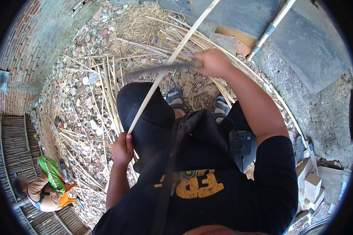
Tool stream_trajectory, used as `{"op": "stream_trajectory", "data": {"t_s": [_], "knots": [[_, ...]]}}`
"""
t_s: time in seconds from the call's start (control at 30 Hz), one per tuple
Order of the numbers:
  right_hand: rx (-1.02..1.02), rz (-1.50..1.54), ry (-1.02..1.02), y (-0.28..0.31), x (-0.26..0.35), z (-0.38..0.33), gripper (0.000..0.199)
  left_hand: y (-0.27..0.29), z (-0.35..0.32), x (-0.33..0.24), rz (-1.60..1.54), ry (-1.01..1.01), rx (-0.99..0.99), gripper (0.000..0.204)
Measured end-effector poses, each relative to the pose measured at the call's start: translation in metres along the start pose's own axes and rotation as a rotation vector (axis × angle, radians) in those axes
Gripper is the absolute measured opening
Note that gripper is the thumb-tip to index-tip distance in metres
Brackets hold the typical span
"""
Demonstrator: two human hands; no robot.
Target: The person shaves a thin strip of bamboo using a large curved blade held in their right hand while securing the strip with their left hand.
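A long pale bamboo strip (148, 98) slants up from my left hand (122, 149), whose fingers are wrapped round its lower end. It passes over my left knee toward the top of the view. My right hand (213, 63) is closed on the handle of a machete (149, 70), its dark blade blurred by motion. The blade points left and crosses the strip above my knee; whether the two touch I cannot tell.
Cut bamboo strips (108, 92) lie on stony, littered ground to the left and ahead. Dry straw (139, 25) is heaped at the far side. A pole (271, 29) leans by grey panels at the right. Another person (45, 188) sits at the lower left by a bamboo-slat wall.
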State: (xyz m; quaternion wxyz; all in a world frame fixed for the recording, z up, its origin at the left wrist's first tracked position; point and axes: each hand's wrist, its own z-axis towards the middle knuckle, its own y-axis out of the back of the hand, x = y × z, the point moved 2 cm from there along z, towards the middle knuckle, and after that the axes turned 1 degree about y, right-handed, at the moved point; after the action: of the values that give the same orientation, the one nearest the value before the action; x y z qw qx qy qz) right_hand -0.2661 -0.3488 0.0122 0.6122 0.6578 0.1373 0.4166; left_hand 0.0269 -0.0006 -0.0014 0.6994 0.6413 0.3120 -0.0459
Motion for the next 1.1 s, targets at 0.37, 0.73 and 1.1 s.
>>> {"op": "stream_trajectory", "data": {"t_s": [0.37, 0.73, 1.1], "knots": [[0.026, -0.128, 0.113, 0.012, 0.014, -0.003, 0.023, 0.003, 0.002, -0.001, -0.037, 0.029, 0.021, 0.034], [-0.071, 0.165, -0.037, 0.002, -0.021, 0.006, 0.021, 0.003, 0.006, 0.007, -0.109, 0.002, 0.035, 0.038], [-0.063, 0.182, -0.09, -0.012, -0.033, 0.009, 0.026, 0.011, 0.018, 0.003, -0.216, 0.053, 0.156, 0.039]]}}
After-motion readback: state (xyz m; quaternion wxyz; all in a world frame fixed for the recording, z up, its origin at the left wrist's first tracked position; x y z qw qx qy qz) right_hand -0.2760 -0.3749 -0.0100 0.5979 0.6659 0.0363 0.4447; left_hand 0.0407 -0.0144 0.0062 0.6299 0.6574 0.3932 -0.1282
